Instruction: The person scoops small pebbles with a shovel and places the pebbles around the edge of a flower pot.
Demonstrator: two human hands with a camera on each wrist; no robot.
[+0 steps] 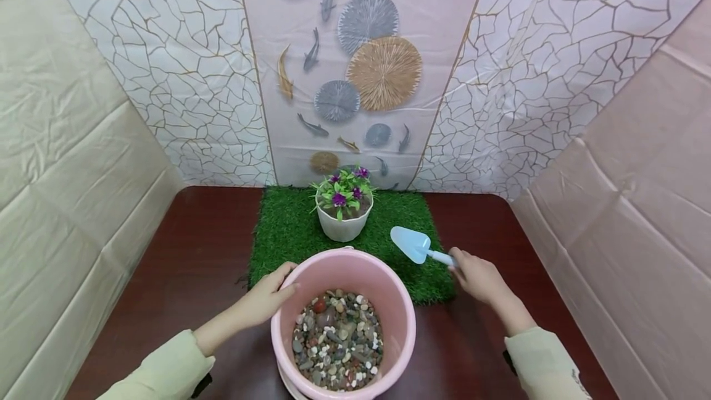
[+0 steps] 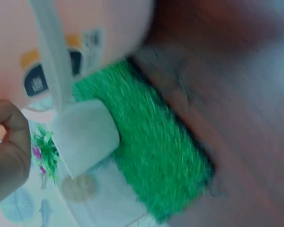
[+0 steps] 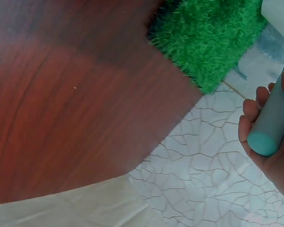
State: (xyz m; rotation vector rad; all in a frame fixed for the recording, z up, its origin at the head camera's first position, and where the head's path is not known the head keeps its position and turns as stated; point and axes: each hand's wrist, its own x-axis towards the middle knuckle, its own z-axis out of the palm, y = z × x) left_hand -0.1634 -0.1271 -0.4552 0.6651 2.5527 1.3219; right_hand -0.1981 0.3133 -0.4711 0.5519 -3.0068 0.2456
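Pink bucket (image 1: 395,307): btm ctr of frame, base out of sight; mixed stones (image 1: 337,341) inside, lying well below rim.
L hand (image 1: 266,295): left of btm ctr, grips bucket rim w/ thumb over edge; prob. steadying it.
R hand (image 1: 479,273): right of ctr, fingers curled round handle of pale blue trowel (image 1: 413,244).
Trowel blade: over grass mat (image 1: 289,227), tip to upper left, apart from bucket; looks bare. Touching mat? Can't tell.
White pot (image 1: 343,229): ctr, on mat, purple flowers, just above bucket in frame.
Trowel work (my read): bucket braced, trowel ready, no scooping under way.
Stones next: a scoop would need blade brought lower left over rim, tipped down in, L hand firm.
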